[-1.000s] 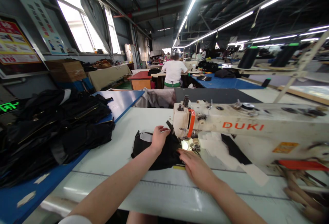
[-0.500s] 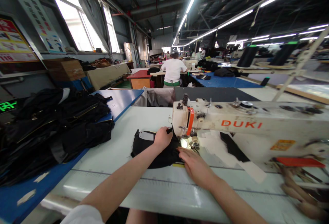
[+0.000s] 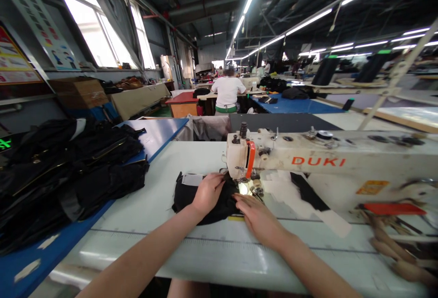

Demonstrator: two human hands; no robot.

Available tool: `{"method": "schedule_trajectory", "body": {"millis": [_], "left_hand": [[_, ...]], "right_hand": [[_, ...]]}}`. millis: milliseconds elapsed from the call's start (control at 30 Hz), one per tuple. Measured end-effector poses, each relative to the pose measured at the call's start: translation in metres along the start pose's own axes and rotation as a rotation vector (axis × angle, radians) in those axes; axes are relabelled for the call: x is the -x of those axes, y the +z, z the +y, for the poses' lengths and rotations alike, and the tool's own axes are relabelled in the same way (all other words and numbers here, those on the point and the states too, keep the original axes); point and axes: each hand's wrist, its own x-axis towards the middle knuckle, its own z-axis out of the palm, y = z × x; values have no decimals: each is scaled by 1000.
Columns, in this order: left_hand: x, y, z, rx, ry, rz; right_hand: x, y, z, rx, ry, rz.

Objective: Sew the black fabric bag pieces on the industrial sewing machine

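A black fabric piece with a white label lies on the pale sewing table, its right end under the needle of a white DUKI sewing machine. My left hand rests on top of the fabric, fingers curled down against it just left of the needle. My right hand lies flat on the table with fingers stretched toward the presser foot, touching the fabric's near edge.
A heap of black garments covers the blue side table at left. Black and white strips lie behind the machine arm. A person in a white shirt sits at a far table. Thread cones stand at right.
My left hand has drawn back from the needle area toward me and settled on the fabric. The right hand has hardly moved. The camera has shifted slightly left.
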Motion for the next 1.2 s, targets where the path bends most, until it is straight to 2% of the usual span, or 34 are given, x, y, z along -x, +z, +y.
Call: {"method": "schedule_trajectory", "body": {"millis": [67, 133, 267, 367, 733, 833, 1033, 1200], "left_hand": [[2, -1, 0, -92, 222, -123], [2, -3, 0, -161, 343, -236], [0, -4, 1, -227, 432, -416], [-4, -6, 1, -226, 471, -488], [-11, 1, 10, -527, 561, -513], [-11, 2, 13, -533, 568, -531], [-10, 0, 12, -446, 603, -484], [-9, 1, 11, -569, 635, -490]], "right_hand": [[-2, -1, -1, -7, 0, -1], [-3, -2, -3, -22, 16, -8], [-1, -4, -8, -38, 49, -26], [5, -3, -11, -12, 37, -27], [16, 0, -14, 36, 43, -40], [16, -1, -14, 21, 40, -33], [16, -1, -14, 14, 39, -29], [16, 1, -13, 28, 37, -52]]}}
